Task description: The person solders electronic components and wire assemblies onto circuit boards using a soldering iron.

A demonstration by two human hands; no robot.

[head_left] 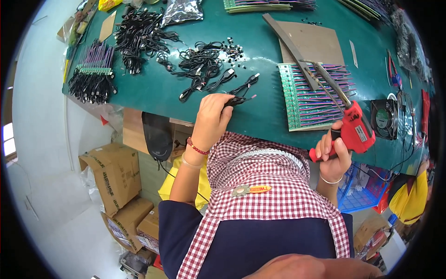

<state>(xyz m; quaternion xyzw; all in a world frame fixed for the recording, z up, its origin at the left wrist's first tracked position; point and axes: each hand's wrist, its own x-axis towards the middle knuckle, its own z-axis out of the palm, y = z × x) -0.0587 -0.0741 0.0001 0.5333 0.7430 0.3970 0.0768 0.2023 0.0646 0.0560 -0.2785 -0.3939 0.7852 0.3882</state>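
My left hand (214, 111) is closed on a black USB cable (241, 98) at the table's front edge; a short pinkish wire end sticks out past my fingers. My right hand (333, 152) grips the handle of a red soldering gun (358, 126). Its metal tip points up and left, over a row of green circuit boards (290, 100) with purple and red wires. A long flat metal bar (290, 49) lies across the boards and a cardboard sheet (316, 42). Beyond my left hand sits a pile of black cables (200, 60).
Small black parts (233, 52) are scattered beside the cables. A larger cable bundle (139, 35) and finished-looking wired boards (93, 72) lie at the left. On the right are a square black fan (384, 119) and pliers (394, 72). Cardboard boxes (114, 174) stand below left, a blue basket (360, 188) below right.
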